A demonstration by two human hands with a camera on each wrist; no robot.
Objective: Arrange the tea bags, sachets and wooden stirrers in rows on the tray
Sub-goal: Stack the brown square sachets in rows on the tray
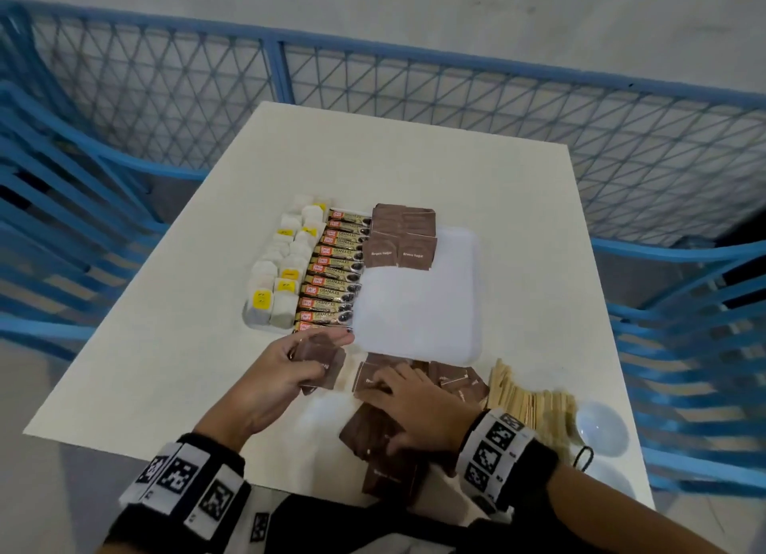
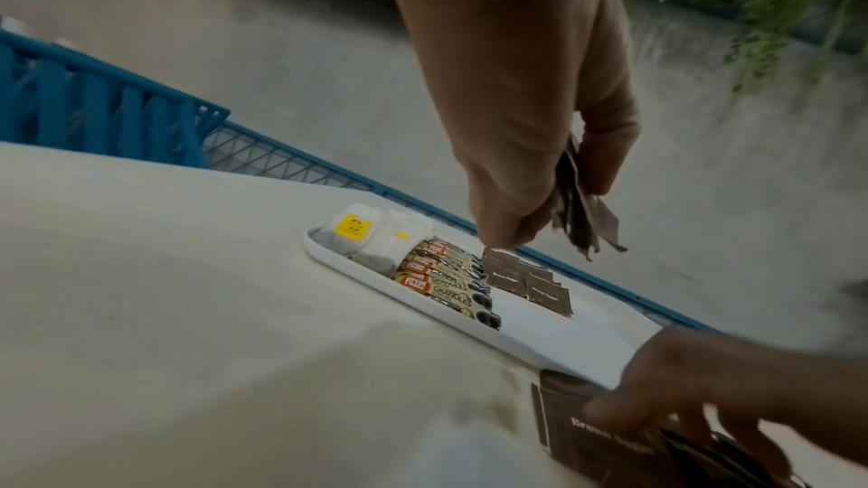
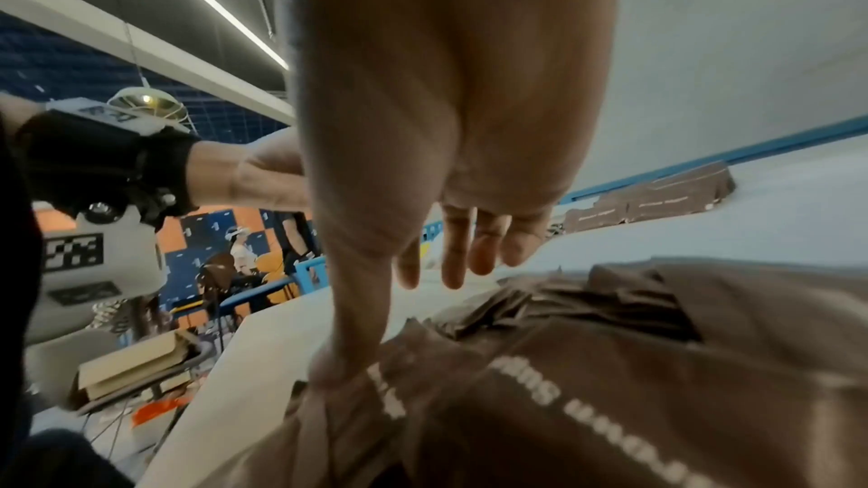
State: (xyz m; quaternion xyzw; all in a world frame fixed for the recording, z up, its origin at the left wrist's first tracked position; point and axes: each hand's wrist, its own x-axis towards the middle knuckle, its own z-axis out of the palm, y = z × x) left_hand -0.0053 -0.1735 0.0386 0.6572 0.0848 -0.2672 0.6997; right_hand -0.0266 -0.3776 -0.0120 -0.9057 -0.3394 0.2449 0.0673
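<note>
Gathering brown sugar sachets appears to be the step in hand. At lower centre of the head view, the right hand (image 1: 408, 408) lies on the loose sachet pile (image 1: 373, 437), fingers straight and spread, gripping nothing. Left of it, the left hand (image 1: 286, 371) clasps a small sachet stack (image 1: 321, 361). Farther up, the tray (image 1: 418, 305) holds tea bags (image 1: 282, 271), granule sticks (image 1: 335, 271) and started sachet rows (image 1: 400, 238). The next move probably calls for picking single sachets and extending those rows. Wooden stirrers (image 1: 526, 396) wait at lower right.
</note>
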